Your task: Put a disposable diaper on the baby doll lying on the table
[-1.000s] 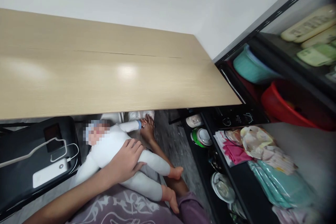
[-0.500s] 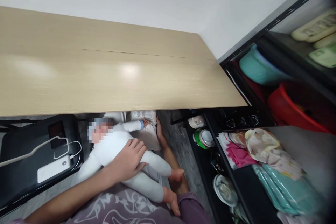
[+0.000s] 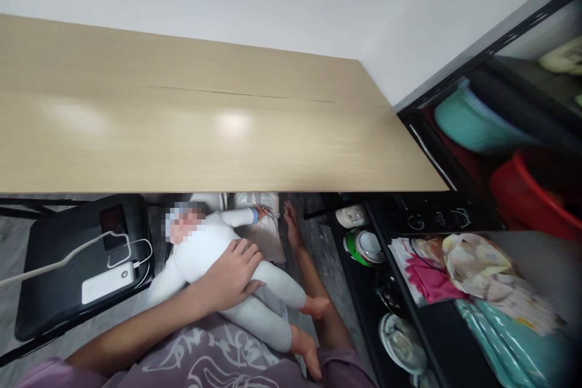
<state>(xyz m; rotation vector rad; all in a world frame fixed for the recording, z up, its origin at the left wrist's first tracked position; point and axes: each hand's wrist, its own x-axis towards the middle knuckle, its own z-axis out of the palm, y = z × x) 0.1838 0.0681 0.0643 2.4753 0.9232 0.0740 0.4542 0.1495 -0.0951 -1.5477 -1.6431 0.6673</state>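
Across my lap lies a small doll-like figure (image 3: pixel 207 257) in a white suit with a blue cuff and bare feet; its face is blurred out. My left hand (image 3: pixel 234 276) lies over its hip and upper thigh, the fingers bent over the top and the thumb on the near side, between the legs. The figure's head is toward the left, near the table's front edge. One of its arms reaches right, over a whitish package (image 3: pixel 264 233) on the floor. My right hand is not in view.
A wooden table (image 3: pixel 204 151) spans the front. To the left, a white power bank (image 3: pixel 108 283) with a cable lies on a black seat (image 3: pixel 54 254). My bare foot (image 3: pixel 291 221) is under the table. Black shelves at right hold a teal basin (image 3: pixel 477 121), a red basin (image 3: pixel 530 191) and teal packages (image 3: pixel 504 333).
The view has swung slightly left, so everything sits further right in the picture. My left hand keeps its place on the figure's hip.
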